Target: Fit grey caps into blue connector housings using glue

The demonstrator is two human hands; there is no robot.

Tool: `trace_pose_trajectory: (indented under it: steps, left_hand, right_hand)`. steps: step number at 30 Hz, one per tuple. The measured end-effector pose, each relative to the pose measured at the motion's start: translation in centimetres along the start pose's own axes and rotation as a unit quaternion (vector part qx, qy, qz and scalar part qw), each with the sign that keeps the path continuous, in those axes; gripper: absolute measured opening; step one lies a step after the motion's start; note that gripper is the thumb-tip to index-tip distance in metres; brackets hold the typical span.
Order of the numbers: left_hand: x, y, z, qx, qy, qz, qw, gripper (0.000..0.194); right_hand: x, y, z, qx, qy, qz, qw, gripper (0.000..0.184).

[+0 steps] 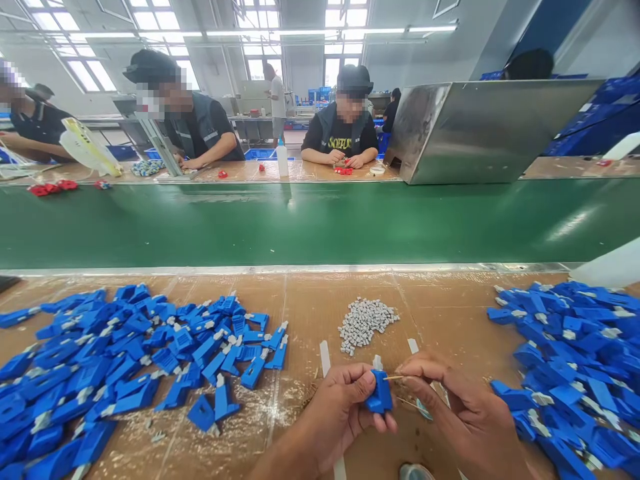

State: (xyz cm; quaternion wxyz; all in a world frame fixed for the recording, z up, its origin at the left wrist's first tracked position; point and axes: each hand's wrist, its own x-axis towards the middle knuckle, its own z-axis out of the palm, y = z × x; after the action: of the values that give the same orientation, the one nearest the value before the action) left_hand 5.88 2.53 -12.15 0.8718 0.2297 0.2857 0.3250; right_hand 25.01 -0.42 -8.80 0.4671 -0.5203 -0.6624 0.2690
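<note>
My left hand [340, 417] grips a blue plastic part [380, 395] with a small white piece sticking out of its top. My right hand [453, 413] pinches a thin brass-coloured pin [393, 377], whose tip meets the side of the blue part. A large heap of similar blue parts [135, 353] lies to the left of my hands, and another [570, 353] lies to the right. Straight ahead of my hands is a small mound of grey pieces [365, 325].
My bench is covered in brown cardboard [310, 313], with white strips under my hands. Beyond it runs a green conveyor belt [300, 227]. Across the belt, co-workers [345, 127] sit at a bench with red parts, beside a steel hood [480, 133] and blue crates [595, 117].
</note>
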Motion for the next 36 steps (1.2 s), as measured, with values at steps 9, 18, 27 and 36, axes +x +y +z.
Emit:
trace_pose_trajectory:
  steps: [9, 18, 27, 36]
  left_hand:
    - [0.1, 0.1, -0.1, -0.015, 0.001, 0.006, 1.000, 0.040]
    - [0.0, 0.5, 0.0, -0.039, 0.010, -0.002, 0.999, 0.038]
    - [-0.1, 0.5, 0.0, -0.047, 0.027, -0.001, 0.999, 0.035]
    - [-0.1, 0.3, 0.0, -0.053, 0.023, 0.004, 0.998, 0.038]
  right_hand:
    - [-0.6, 0.8, -0.5, -0.019, 0.024, -0.037, 0.999, 0.017]
    - [-4.5, -0.7, -5.1, -0.035, -0.211, 0.100, 0.972, 0.040]
    - [1.2, 2.9, -2.7, -0.172, -0.141, 0.037, 0.974, 0.024]
    - [6.0, 5.5, 0.9, -0.236, -0.142, -0.010, 0.961, 0.025]
